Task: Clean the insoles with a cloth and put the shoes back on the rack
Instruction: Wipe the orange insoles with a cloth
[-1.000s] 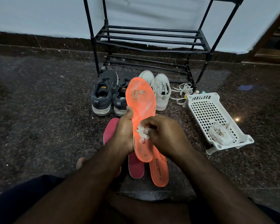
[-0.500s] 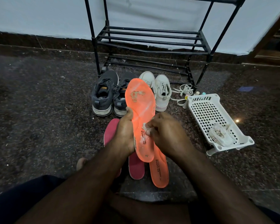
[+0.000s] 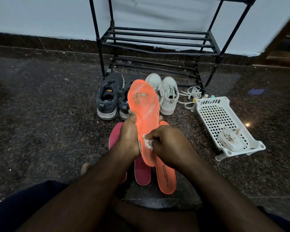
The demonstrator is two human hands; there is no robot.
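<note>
Nearest to me, on the dark speckled floor, my two forearms reach forward from my lap. On the floor under my hands lie a second orange insole, printed side up, and two pink insoles just to its left, partly hidden by my arms. My left hand grips the orange insole by its left edge near the heel, thumb on the upper face and fingers wrapped behind, holding it tilted with the toe end pointing away from me. My right hand is curled round a small white cloth and presses it against the heel part of that insole. The insole face shows a patch of worn, crusted residue near the toe. To the right, a white perforated basket rests tilted on the floor and holds a crumpled soiled cloth. Beyond the held insole stand a pair of dark grey sneakers and, just to their right, a pair of white sneakers, with loose white laces lying beside them. Behind the shoes, the black metal rack stands against the pale wall.
</note>
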